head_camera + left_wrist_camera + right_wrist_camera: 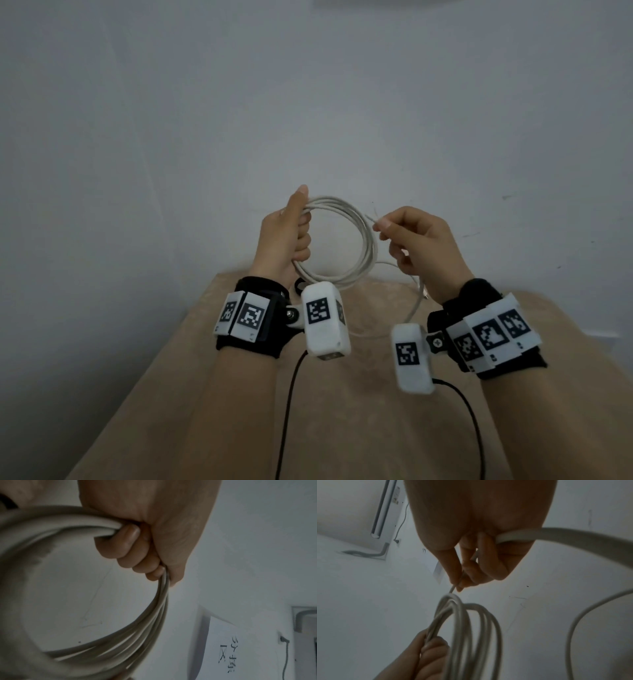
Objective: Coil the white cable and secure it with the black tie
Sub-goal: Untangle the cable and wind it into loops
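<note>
My left hand (286,236) is curled in a fist around one side of the white cable (359,233), thumb laid up along the top of the bundle. The cable is smooth and round in section, a dull off-white, and it sits in several loose loops forming a rough circle, held up in the air above the far edge of the table (342,428). From my left wrist I see the strands (154,615) fanning out slightly below my fingers (130,545), which wrap right round them.

My right hand (424,246) pinches the free run of the cable between thumb and forefinger, just beside the right side of the coil, with the other fingers loosely curled around it. From my right wrist the strand (453,588) leaves my fingertips (462,584) and meets the top of the loops (465,622). The loose tail drops from my palm and curves down to lie on the table.

The table is covered in a soft, beige, faintly patterned cloth. A small black ring-shaped thing (301,284), which may be the tie, lies near the table's far edge, just below the coil and partly hidden by my left wrist. Behind everything is a plain pale wall (308,102).
</note>
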Demonstrator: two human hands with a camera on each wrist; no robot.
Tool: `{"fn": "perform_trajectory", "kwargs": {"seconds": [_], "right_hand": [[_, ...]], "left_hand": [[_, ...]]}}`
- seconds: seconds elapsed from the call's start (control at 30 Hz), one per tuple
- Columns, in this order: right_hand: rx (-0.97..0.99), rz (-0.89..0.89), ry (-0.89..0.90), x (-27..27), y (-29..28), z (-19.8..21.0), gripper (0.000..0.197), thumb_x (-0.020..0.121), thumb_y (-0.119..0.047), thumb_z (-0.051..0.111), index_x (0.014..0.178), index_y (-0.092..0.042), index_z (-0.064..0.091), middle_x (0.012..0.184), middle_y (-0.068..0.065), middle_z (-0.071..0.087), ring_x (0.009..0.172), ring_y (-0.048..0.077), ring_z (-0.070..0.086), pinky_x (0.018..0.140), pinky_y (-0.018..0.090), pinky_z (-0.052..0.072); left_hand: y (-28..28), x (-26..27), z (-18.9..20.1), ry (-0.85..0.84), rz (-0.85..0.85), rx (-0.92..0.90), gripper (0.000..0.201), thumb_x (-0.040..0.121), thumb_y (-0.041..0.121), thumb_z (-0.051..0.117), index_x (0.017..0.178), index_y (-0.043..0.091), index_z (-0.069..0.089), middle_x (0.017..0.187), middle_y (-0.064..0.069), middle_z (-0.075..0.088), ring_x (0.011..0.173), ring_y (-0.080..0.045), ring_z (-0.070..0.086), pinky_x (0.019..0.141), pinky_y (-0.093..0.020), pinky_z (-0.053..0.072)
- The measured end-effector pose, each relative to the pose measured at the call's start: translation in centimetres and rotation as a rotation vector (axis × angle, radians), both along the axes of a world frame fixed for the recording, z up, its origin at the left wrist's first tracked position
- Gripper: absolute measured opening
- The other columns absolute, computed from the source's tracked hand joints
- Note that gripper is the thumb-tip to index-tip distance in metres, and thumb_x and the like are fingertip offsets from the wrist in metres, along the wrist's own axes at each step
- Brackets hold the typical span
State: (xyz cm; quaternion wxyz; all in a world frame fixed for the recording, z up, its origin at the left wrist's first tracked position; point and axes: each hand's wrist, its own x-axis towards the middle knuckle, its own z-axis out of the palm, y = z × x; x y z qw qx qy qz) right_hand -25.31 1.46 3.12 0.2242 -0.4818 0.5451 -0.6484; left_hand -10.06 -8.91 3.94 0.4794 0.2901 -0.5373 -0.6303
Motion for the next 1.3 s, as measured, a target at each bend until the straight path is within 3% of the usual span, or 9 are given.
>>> {"fn": "perform_trajectory", "kwargs": {"seconds": [0.13,0.23,0.4,0.53,0.63,0.77,1.0,1.17,1.3], "right_hand": [[0.085,-0.024,0.054,0.7,-0.7,-0.5,0.020,0.092,-0.008,0.052,0.074,-0.016,0.057,0.062,-0.014,0.051,0.048,0.006,0.041,0.038,0.011,0.028],[0.112,-0.041,0.053,1.0,-0.9,-0.6,0.017,0.094,-0.024,0.050,0.078,-0.021,0.050,0.078,-0.008,0.048,0.055,0.005,0.044,0.038,0.009,0.027],[0.168,0.039,0.039,1.8,-0.6,-0.6,0.036,0.089,-0.053,0.051,0.114,-0.026,0.049,0.104,0.003,0.066,0.055,0.006,0.046,0.039,0.012,0.029],[0.125,0.096,0.014,2.1,-0.9,-0.8,0.029,0.090,-0.031,0.061,0.105,-0.007,0.056,0.081,0.020,0.054,0.049,0.011,0.033,0.036,0.014,0.027],[0.115,0.130,-0.005,2.0,-1.0,-0.8,0.016,0.095,-0.023,0.055,0.090,-0.008,0.054,0.076,0.017,0.053,0.048,0.011,0.029,0.036,0.016,0.022],[0.084,0.167,-0.048,2.1,-0.9,-0.6,0.013,0.099,-0.018,0.048,0.091,-0.009,0.051,0.072,0.000,0.068,0.039,0.006,0.025,0.035,0.016,0.020],[0.075,0.117,-0.090,1.1,-0.7,-0.3,0.020,0.100,-0.018,0.044,0.081,-0.014,0.048,0.060,-0.003,0.054,0.035,0.000,0.028,0.035,0.014,0.020],[0.144,0.134,-0.062,-0.1,-0.4,-0.4,0.010,0.099,-0.017,0.045,0.093,-0.010,0.048,0.056,-0.006,0.047,0.036,0.001,0.026,0.034,0.014,0.019],[0.199,0.166,0.020,-0.6,0.1,-0.2,0.015,0.099,-0.017,0.045,0.088,-0.010,0.052,0.055,-0.006,0.047,0.037,0.002,0.027,0.035,0.014,0.019]], "left_hand": [[-0.2,-0.2,0.0,0.113,0.009,0.128,0.047,0.094,0.043,0.054,0.059,0.020,0.033,0.045,0.010,0.022,0.035,-0.005,0.015,0.034,-0.019,0.012],[-0.3,-0.3,0.0,0.175,0.012,0.191,0.046,0.093,0.042,0.055,0.059,0.020,0.033,0.043,0.010,0.022,0.033,-0.005,0.015,0.033,-0.018,0.012],[-0.1,-0.4,0.2,0.224,-0.012,0.228,0.047,0.094,0.043,0.054,0.059,0.020,0.032,0.042,0.009,0.021,0.033,-0.005,0.014,0.032,-0.018,0.012],[0.0,-0.7,0.3,0.265,-0.022,0.263,0.048,0.094,0.044,0.053,0.059,0.020,0.032,0.042,0.009,0.020,0.032,-0.005,0.014,0.032,-0.018,0.012],[-0.1,-0.7,0.2,0.290,-0.035,0.301,0.048,0.094,0.045,0.053,0.059,0.020,0.032,0.042,0.009,0.019,0.032,-0.005,0.014,0.031,-0.018,0.014],[-0.1,-0.8,0.2,0.301,-0.065,0.321,0.049,0.093,0.047,0.053,0.059,0.020,0.031,0.042,0.009,0.019,0.031,-0.006,0.015,0.031,-0.017,0.015],[-0.4,-0.4,0.2,0.175,-0.235,0.270,0.045,0.092,0.046,0.055,0.060,0.016,0.042,0.042,0.006,0.029,0.034,-0.007,0.029,0.039,-0.017,0.032],[-0.6,0.3,-0.3,0.110,-0.406,0.234,0.042,0.094,0.045,0.050,0.069,0.012,0.050,0.045,0.004,0.040,0.039,-0.009,0.040,0.049,-0.022,0.042],[-0.8,1.4,-0.7,0.056,-0.563,0.198,0.047,0.087,0.052,0.046,0.077,0.007,0.055,0.050,0.000,0.048,0.043,-0.013,0.047,0.057,-0.026,0.046]]}}
